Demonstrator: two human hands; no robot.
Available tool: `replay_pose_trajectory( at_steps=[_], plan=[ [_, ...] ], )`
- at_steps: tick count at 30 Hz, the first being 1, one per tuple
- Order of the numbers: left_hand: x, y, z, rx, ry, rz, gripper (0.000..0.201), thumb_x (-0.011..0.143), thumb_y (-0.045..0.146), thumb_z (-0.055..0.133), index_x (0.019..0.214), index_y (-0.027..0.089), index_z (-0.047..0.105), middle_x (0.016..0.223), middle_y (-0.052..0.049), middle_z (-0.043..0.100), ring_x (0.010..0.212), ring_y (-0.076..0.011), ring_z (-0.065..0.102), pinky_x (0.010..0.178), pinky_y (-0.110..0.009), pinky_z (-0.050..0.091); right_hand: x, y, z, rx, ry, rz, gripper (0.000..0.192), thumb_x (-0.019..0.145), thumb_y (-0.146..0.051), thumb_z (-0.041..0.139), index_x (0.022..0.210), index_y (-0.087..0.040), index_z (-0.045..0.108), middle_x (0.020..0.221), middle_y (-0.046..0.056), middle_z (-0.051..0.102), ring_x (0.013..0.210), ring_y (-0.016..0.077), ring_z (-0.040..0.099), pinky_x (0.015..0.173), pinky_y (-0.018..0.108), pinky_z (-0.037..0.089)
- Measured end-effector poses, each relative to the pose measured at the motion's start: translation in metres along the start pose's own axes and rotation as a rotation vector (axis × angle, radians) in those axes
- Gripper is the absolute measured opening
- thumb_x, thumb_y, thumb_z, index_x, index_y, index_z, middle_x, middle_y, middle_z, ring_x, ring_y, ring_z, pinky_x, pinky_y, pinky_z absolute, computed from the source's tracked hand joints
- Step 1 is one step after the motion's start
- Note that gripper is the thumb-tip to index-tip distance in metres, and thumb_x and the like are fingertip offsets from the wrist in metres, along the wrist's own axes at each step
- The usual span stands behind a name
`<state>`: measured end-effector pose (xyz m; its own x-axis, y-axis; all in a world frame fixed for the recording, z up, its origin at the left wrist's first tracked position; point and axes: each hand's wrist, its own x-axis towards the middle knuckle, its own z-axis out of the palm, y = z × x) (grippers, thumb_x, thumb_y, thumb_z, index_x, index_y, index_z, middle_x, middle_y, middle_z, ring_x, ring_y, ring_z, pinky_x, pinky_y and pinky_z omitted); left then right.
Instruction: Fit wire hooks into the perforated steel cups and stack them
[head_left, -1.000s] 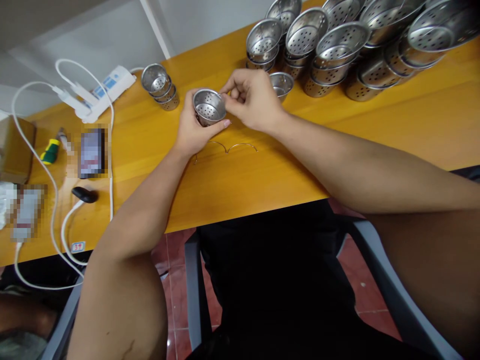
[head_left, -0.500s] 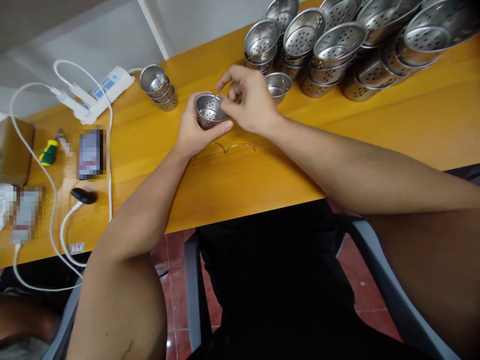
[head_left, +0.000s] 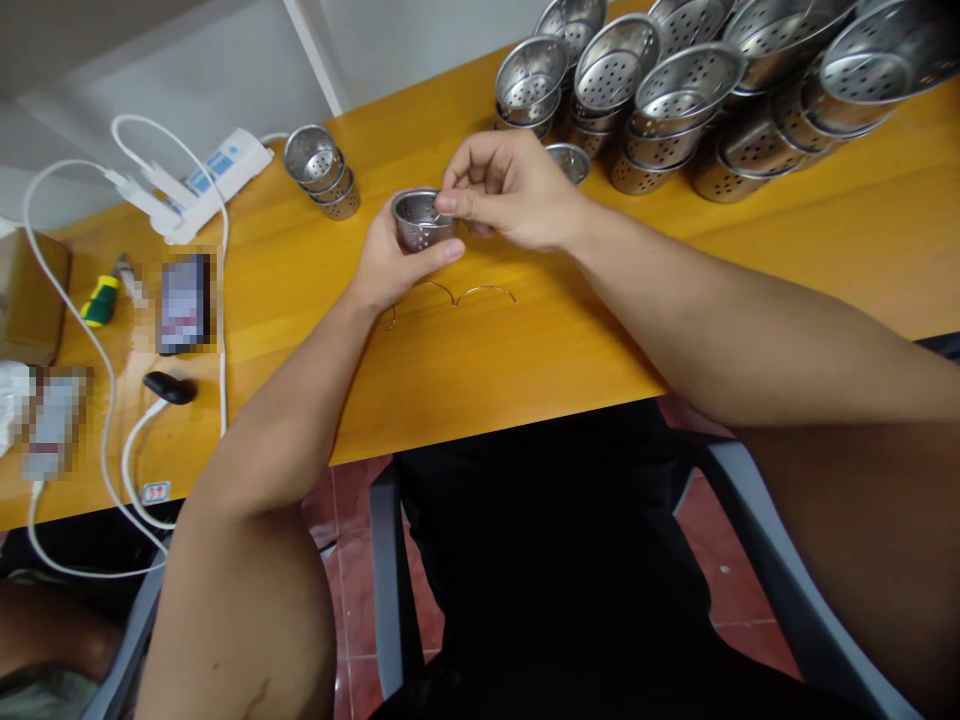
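Observation:
My left hand (head_left: 386,255) is wrapped round a small perforated metal strainer cup (head_left: 421,225), held with its mouth up and tilted a little towards me. The thumb lies along the near side. At the cup's right rim is my right hand (head_left: 506,190), thumb and forefinger pinched together at the edge. What lies between those fingertips is too small to make out. Below the cup a thin bent wire (head_left: 486,290) with curved arcs rests on the table, partly hidden by my left hand. Another strainer cup (head_left: 571,162) stands behind my right hand, mostly covered.
Stacked strainer cups (head_left: 679,100) fill the back right of the wooden table (head_left: 480,370). A smaller stack (head_left: 322,172) stands left of my hands. Leftward are a power strip (head_left: 225,180) with white cables, a phone (head_left: 184,305), a green-yellow handled tool (head_left: 101,300) and a black object (head_left: 169,388).
My right hand's fingers have closed from a looser, spread pose into a pinch at the cup's rim. The cup has tipped slightly in my left hand. The view has shifted a little.

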<state>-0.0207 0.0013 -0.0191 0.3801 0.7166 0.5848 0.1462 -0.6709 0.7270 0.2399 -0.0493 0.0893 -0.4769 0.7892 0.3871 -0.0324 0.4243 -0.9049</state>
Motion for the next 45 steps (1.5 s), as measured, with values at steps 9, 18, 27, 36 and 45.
replay_pose_trajectory(
  at_steps=[9,18,27,36,45],
  plan=[
    [0.002,0.015,0.001,-0.004,0.046,-0.067,0.102,0.069,0.105,0.108,0.139,0.037,0.076,0.144,-0.01,0.086,0.137,-0.0409,0.085,0.126,-0.064,0.069,0.003,0.003,0.009,0.008,0.063,-0.013,0.073,0.083,-0.091,0.113,0.091,-0.029,0.075,0.078,-0.002,0.065,0.074,0.0199,0.06,0.074,0.038,0.051],
    [0.0,0.016,-0.004,0.014,-0.006,-0.014,0.097,0.08,0.1,0.105,0.147,0.038,0.072,0.144,-0.011,0.083,0.137,-0.0404,0.083,0.127,-0.062,0.066,0.005,0.007,0.004,0.029,0.029,0.032,0.07,0.08,-0.08,0.122,0.093,-0.027,0.077,0.082,-0.002,0.069,0.078,0.0192,0.059,0.084,0.041,0.053],
    [0.004,-0.004,-0.002,0.111,0.099,-0.002,0.117,0.073,0.113,0.098,0.157,0.039,0.064,0.151,-0.012,0.08,0.142,-0.0428,0.081,0.131,-0.064,0.064,-0.005,0.001,0.008,-0.129,0.163,-0.119,0.055,0.086,-0.071,0.117,0.104,-0.035,0.079,0.105,0.002,0.078,0.085,0.0255,0.067,0.074,0.04,0.053],
    [0.009,-0.019,-0.01,0.063,0.175,0.117,0.103,0.09,0.102,0.093,0.167,0.042,0.058,0.154,-0.011,0.077,0.141,-0.0402,0.081,0.128,-0.058,0.067,-0.019,-0.017,0.014,-0.467,0.088,-0.15,0.054,0.107,-0.092,0.086,0.121,-0.04,0.084,0.146,0.01,0.076,0.135,0.0426,0.069,0.108,0.056,0.068],
    [0.008,-0.016,-0.003,0.067,0.14,0.121,0.106,0.089,0.091,0.103,0.17,0.045,0.054,0.153,-0.011,0.078,0.137,-0.0395,0.082,0.127,-0.059,0.069,-0.02,-0.01,0.021,-0.615,-0.038,-0.138,0.052,0.117,-0.082,0.076,0.141,-0.037,0.088,0.152,0.014,0.075,0.155,0.0465,0.064,0.13,0.065,0.06]
  ],
)
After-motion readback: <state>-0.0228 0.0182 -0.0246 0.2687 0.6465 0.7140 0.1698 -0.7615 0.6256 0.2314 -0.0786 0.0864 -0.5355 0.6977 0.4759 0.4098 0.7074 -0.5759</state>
